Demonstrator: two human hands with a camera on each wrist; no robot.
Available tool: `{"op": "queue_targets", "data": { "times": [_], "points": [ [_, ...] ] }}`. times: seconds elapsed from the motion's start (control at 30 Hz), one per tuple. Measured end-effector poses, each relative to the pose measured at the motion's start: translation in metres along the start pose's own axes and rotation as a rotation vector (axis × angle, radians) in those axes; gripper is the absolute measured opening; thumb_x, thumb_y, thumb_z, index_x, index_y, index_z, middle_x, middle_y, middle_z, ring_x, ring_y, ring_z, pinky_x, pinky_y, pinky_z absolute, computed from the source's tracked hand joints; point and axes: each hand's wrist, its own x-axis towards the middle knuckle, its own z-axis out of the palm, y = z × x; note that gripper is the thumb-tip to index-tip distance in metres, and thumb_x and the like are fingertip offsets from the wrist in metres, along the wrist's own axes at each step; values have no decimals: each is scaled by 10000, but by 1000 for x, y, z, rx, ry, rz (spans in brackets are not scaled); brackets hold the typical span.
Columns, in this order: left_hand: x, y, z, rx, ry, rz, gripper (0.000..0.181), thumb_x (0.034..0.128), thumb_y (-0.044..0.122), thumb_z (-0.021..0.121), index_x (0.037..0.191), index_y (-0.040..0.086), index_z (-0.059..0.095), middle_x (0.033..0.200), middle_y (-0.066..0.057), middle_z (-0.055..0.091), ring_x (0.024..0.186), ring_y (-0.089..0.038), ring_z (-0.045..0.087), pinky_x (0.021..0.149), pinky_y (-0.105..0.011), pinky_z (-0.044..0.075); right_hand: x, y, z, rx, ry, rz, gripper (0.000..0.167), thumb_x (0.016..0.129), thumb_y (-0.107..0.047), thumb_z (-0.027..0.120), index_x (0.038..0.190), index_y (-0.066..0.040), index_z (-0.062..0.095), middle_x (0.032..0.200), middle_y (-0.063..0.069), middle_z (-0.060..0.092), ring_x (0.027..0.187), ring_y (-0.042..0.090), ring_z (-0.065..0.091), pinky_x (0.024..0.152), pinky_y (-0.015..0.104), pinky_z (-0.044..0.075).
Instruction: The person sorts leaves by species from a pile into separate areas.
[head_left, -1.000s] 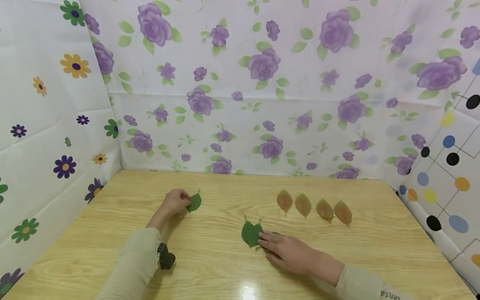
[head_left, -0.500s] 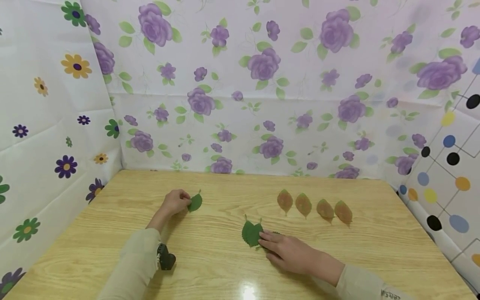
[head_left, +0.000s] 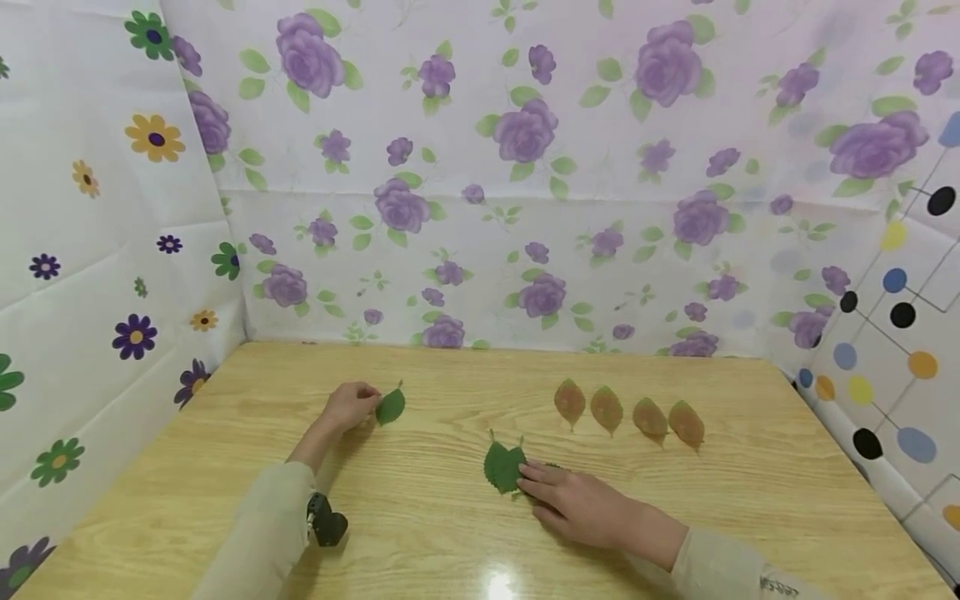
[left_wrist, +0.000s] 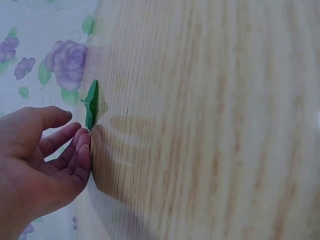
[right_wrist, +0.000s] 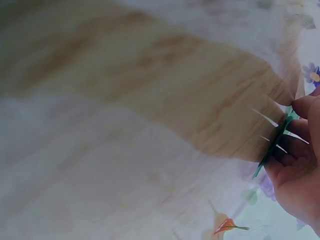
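My left hand point(head_left: 352, 406) is beside a single green leaf point(head_left: 391, 406) on the table's left half. In the left wrist view, the thumb stands apart from the loosely bent fingers point(left_wrist: 82, 150), whose tips are at the near end of the leaf point(left_wrist: 92, 106). With fingers extended, my right hand point(head_left: 577, 504) rests on a group of overlapping green leaves point(head_left: 502, 468) near the middle. It covers part of this group, and the right wrist view shows green leaf edges point(right_wrist: 275, 142) under the fingers. How many leaves lie there is hidden.
Several reddish-brown leaves point(head_left: 607, 410) lie in a row at the right back of the wooden table point(head_left: 450, 533). Floral cloth point(head_left: 480, 192) hangs behind the table, with patterned cloth on both sides. A black device point(head_left: 327, 521) is strapped on the left sleeve.
My left hand has drawn slightly back from the single green leaf, which stays lying on the table. The right hand and the overlapping leaves have kept their place.
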Motion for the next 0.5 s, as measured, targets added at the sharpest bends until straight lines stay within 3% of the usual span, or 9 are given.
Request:
{"op": "queue_targets", "data": {
  "times": [0.2, 0.5],
  "points": [
    [-7, -1, 1, -20, -2, 4, 322, 1007, 134, 480, 1216, -105, 537, 1246, -283, 527, 1158, -427, 488, 926, -515, 456, 1, 1, 2, -11, -22, 11, 418, 1014, -194, 518, 1364, 33, 510, 1432, 195, 446, 1313, 309, 429, 988, 401, 448],
    [-16, 14, 11, -57, 6, 55, 308, 991, 109, 513, 1228, -87, 539, 1139, -213, 571, 1019, -330, 555, 815, -402, 520, 0, 1, 1, -4, -18, 14, 413, 1010, -189, 524, 1357, 34, 518, 1427, 193, 452, 1307, 313, 438, 981, 402, 455]
  ]
}}
